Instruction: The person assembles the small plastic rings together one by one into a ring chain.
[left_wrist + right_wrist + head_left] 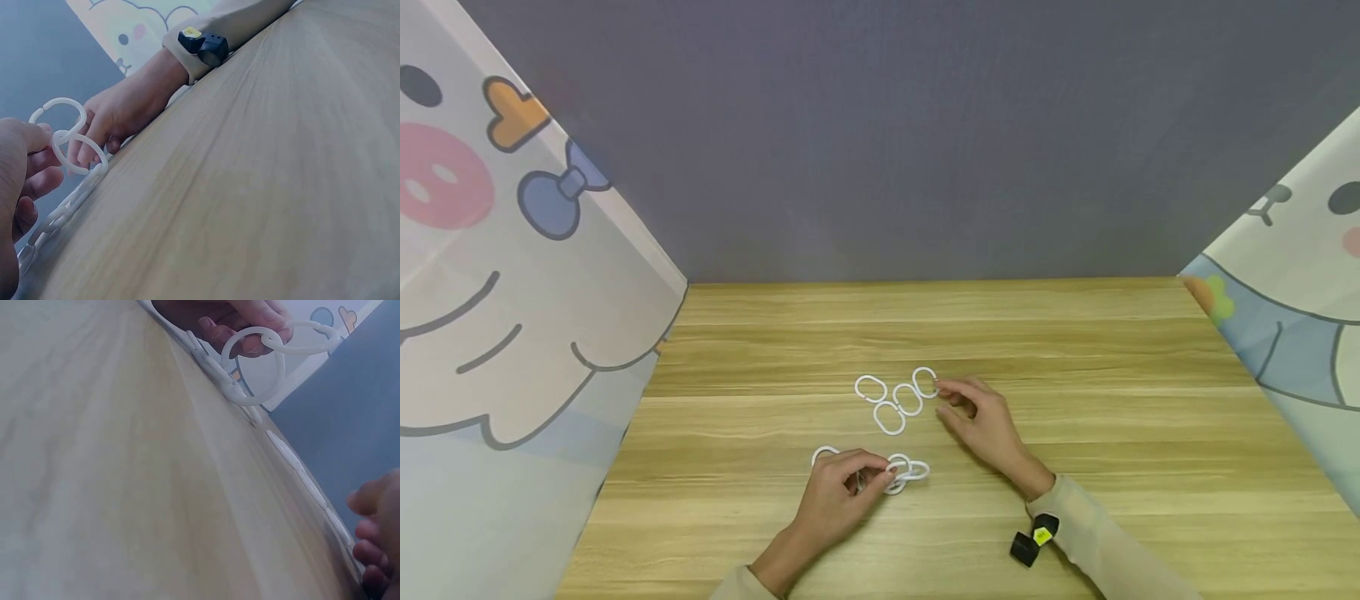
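My left hand (842, 492) pinches a white plastic chain link (62, 100) between thumb and fingertips, a little above the wooden table. A second oval link (280, 372) hangs hooked through it. More joined links lie low beside the fingers, and one link (825, 448) shows past the knuckles; the hand hides part of the chain. My right hand (988, 425) is over the table beyond, its index fingertip at the edge of a loose link (914, 377). Its thumb stands apart from the index finger.
Three other loose white links lie close together to the left of that one, including a far-left link (857, 386) and a nearer link (889, 433). A grey panel (925, 150) rises behind the wooden table (1112, 358). Cartoon-printed sheets flank both sides.
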Demonstrator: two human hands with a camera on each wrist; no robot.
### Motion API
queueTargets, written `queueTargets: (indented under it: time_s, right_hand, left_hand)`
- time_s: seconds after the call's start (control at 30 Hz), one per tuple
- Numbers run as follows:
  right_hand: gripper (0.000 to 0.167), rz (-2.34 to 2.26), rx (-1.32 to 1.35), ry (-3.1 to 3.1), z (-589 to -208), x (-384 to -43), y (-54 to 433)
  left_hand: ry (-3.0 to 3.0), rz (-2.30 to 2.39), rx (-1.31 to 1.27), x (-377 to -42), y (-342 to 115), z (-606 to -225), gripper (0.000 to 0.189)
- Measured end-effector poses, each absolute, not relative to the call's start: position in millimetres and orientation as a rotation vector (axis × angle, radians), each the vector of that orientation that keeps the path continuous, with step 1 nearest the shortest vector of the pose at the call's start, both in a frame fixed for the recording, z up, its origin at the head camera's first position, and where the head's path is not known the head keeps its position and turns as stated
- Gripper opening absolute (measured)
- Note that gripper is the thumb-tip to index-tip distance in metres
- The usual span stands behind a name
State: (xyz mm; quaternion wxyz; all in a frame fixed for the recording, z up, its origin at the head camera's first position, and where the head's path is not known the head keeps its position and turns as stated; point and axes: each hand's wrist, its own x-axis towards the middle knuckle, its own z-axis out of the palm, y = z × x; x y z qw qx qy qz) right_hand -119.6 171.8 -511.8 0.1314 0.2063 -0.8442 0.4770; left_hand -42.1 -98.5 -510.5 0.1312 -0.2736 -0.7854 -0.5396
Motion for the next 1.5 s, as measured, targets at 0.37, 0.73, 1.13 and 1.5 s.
queueTargets:
  time_s: [0.37,0.73,1.13,1.5]
  right_hand:
    - [0.030,1.126,0.609,-2.537,-512.5,-120.7,172.6]
    - [0.024,1.115,0.471,-2.530,-510.0,-119.1,173.4]
    - [0.020,1.120,0.556,-2.527,-511.6,-118.3,173.9]
    - [0.018,1.091,0.527,-2.584,-509.2,-116.8,173.1]
  left_hand:
    - [-2.307,-1.574,-0.780,-41.9,-99.5,-510.6,0.011]
    - [-2.292,-1.572,-0.780,-41.6,-99.0,-509.5,0.012]
    - [-2.286,-1.584,-0.781,-42.0,-98.3,-509.1,0.012]
    - [-2.311,-1.593,-0.760,-41.4,-99.0,-509.7,0.011]
